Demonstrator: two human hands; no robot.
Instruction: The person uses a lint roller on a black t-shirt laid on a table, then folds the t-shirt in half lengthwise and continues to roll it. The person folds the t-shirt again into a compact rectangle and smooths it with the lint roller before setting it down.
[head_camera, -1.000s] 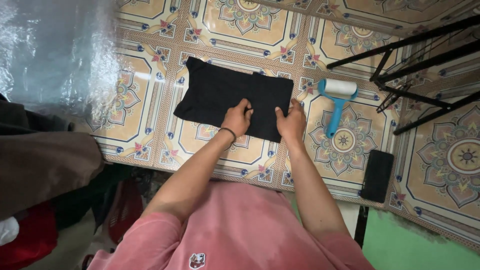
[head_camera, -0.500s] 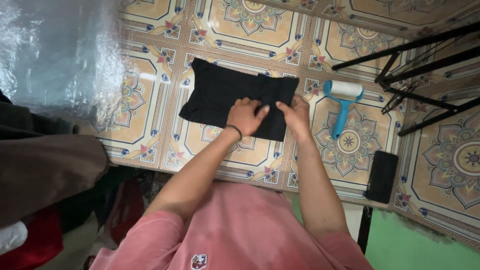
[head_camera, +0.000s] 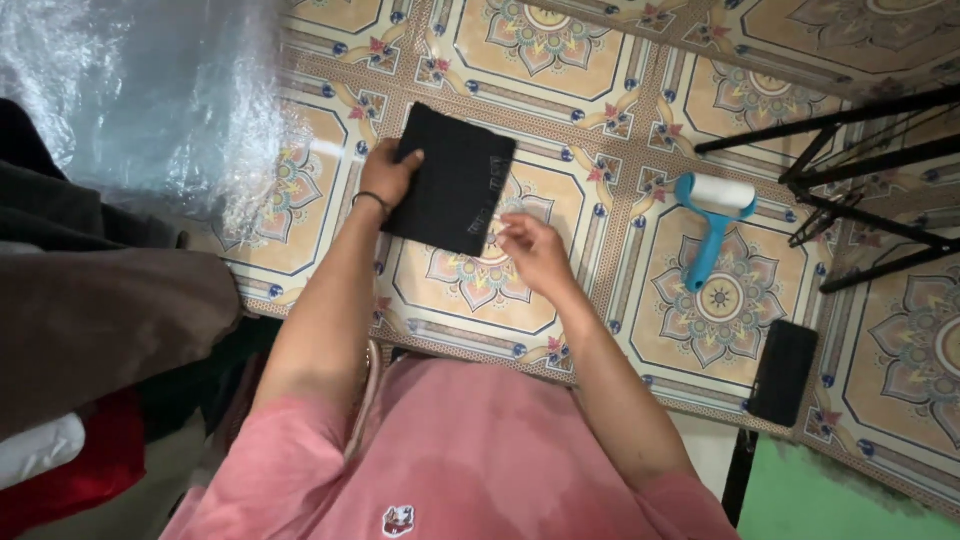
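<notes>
Black folded cloth (head_camera: 452, 180), one piece, lies on the patterned tile surface (head_camera: 600, 90). Your left hand (head_camera: 385, 172) grips its left edge; your right hand (head_camera: 535, 252) hovers open just beside it. Count one blue lint roller (head_camera: 712, 225), one dark phone (head_camera: 783, 372), one clear plastic sheet (head_camera: 150, 90).

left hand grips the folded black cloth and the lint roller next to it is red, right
Not quite: the lint roller has a blue handle, not red. The head view shows it. The left hand does grip the folded black cloth.
</notes>
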